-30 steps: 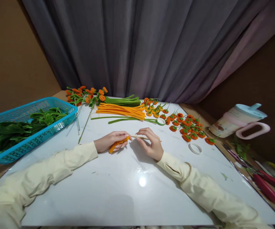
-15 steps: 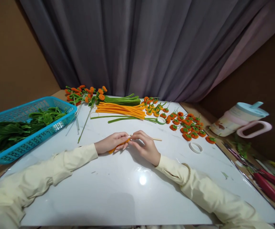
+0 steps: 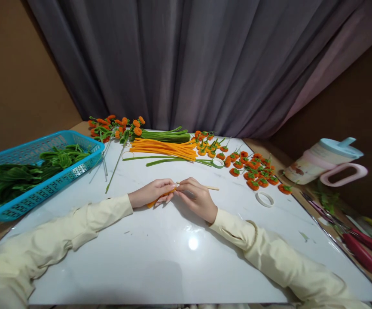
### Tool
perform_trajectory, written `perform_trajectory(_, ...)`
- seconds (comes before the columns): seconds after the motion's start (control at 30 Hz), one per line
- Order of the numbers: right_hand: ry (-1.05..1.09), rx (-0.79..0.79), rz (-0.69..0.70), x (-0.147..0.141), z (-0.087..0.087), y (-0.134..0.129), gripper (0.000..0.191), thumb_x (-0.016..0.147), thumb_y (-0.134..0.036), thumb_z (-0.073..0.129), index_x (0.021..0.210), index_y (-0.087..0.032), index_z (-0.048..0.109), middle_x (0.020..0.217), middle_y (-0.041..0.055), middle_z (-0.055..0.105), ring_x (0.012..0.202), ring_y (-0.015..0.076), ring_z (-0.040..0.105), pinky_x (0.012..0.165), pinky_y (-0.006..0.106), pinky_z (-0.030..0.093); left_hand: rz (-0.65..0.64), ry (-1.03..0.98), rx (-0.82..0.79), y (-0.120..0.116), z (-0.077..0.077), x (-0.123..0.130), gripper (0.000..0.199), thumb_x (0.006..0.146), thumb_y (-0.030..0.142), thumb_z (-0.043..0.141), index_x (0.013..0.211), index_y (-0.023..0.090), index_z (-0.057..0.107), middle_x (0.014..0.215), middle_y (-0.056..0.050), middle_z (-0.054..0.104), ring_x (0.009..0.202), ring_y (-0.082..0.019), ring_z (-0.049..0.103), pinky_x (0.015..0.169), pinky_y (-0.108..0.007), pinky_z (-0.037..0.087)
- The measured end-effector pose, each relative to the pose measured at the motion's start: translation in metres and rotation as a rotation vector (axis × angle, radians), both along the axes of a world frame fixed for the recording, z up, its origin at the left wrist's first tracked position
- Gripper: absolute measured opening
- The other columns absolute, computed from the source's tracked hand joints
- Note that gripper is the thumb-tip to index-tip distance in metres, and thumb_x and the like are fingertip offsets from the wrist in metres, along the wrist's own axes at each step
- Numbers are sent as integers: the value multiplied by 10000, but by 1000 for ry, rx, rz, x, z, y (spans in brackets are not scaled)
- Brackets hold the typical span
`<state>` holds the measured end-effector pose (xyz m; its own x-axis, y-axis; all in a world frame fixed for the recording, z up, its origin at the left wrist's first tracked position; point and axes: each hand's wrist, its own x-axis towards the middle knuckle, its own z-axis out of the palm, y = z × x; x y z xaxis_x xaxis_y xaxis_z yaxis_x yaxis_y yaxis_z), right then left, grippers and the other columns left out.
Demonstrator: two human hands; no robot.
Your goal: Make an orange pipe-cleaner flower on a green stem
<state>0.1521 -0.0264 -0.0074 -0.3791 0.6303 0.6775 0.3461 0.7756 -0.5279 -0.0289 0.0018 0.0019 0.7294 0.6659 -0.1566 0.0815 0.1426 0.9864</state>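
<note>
Near the middle of the white board, my left hand [image 3: 155, 192] is closed around an orange fuzzy stem [image 3: 151, 204], whose lower end pokes out below the palm. My right hand [image 3: 196, 197] meets it fingertip to fingertip, pinching a thin wooden stick [image 3: 213, 188] that juts out to the right behind the knuckles. The place where stick and orange stem meet is hidden by the fingers. Beyond the hands lie a bundle of orange stems [image 3: 163, 148] and a bundle of green stems [image 3: 166, 136].
A blue basket [image 3: 49, 182] of green leaves stands left. Orange pieces with green tops [image 3: 253, 184] and a tape roll [image 3: 264, 199] lie right. Farther right are a tumbler [image 3: 315, 161] and red-handled pliers [image 3: 363, 253]. Orange flowers [image 3: 136, 131] sit at the back left.
</note>
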Motion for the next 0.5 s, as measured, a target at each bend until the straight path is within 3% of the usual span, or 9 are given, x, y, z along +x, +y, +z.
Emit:
perform_trajectory(0.2,21,-113,-7,4,5,4,97,857,-225,559,837,-161,629,804,61,594,757,151,566,698,272,464,-23,-4,-44,3,5,-3,290,862,444,443,844,159,492,574,38,480,365,-38,341,336,-145,298)
perform_trajectory(0.33,-30,-138,-50,16,24,20,135,846,-264,574,806,-148,631,795,53,618,725,140,574,631,230,449,-22,-83,-118,7,6,-4,234,858,390,479,859,157,500,522,56,433,355,-38,324,330,-134,278)
perform_trajectory(0.4,-125,-146,-81,25,41,39,176,849,-287,566,782,-139,634,794,49,637,720,137,583,620,217,441,-3,-144,-173,11,4,-5,219,862,372,475,842,156,499,490,66,401,346,-39,301,321,-130,258)
perform_trajectory(0.5,-509,-208,-144,31,65,77,214,858,-287,550,795,-112,655,764,47,654,687,132,594,626,206,434,24,-223,-247,17,0,-6,254,877,393,438,881,151,516,459,82,348,332,-38,223,308,-132,240)
